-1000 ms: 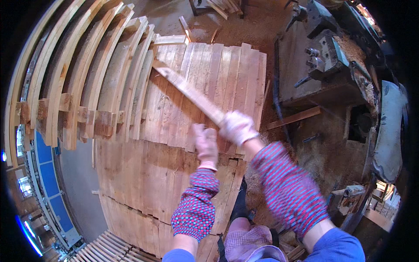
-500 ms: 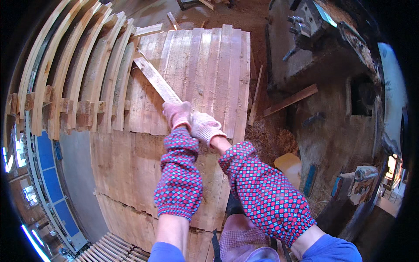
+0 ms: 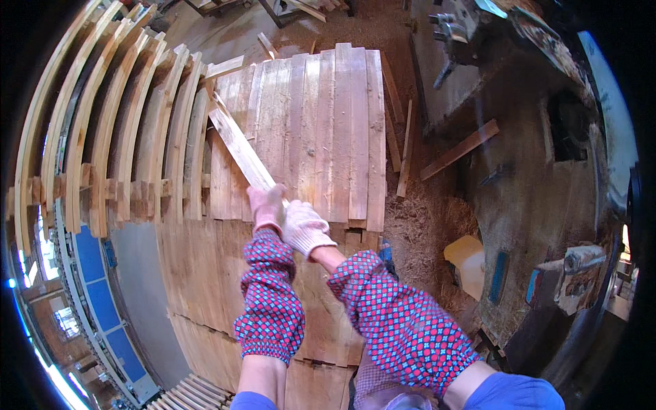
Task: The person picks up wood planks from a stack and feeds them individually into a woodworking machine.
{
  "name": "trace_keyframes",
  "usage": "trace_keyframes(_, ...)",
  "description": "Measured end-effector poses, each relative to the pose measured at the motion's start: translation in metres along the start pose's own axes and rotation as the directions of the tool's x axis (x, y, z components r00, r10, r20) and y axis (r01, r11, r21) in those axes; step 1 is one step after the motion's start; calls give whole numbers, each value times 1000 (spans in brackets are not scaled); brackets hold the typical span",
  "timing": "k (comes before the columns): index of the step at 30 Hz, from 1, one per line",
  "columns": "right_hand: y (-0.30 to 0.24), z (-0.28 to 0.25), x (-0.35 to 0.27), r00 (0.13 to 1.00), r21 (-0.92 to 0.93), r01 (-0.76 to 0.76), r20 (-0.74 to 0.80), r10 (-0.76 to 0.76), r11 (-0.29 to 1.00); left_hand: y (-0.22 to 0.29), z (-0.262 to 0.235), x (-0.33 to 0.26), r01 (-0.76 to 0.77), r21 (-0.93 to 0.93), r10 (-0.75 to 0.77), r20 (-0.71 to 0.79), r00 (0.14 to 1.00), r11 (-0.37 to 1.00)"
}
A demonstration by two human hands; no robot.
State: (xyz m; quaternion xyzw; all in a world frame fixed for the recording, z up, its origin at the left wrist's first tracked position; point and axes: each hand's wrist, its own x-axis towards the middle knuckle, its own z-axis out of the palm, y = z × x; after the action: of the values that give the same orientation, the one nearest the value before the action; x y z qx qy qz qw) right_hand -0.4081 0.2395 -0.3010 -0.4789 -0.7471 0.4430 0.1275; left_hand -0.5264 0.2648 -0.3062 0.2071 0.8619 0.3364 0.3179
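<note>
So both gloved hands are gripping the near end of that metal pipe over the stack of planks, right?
Not quite. The head view shows both gloved hands, left hand and right hand, gripping the near end of a flat wooden slat, not a metal pipe. It does lie over the stack of planks.

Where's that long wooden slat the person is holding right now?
In the head view, the wooden slat lies slantwise left of centre, over the stack of flat boards, its near end gripped by the left hand and right hand.

place: woodworking shop | stacked planks [image 3: 321, 130] | sawdust floor [image 3: 424, 225] | machine [image 3: 478, 41]
</note>
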Motion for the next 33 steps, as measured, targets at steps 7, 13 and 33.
trace_keyframes(7, 2, 6, 1, 968, 18, -229, 107, 226, 973, 1, 7, -8, 70, 23, -67, -105, 992, 997)
trace_keyframes(13, -27, -14, -15, 997, -18, -78, -2, 78, 997, 20, -15, -20, 11, -20, -12, -28, 1000, 1000)
trace_keyframes(33, -9, 56, -196, 988, 120, -115, 118, 101, 986, -66, -63, -175, 36, 244, -54, 65, 996, 969)
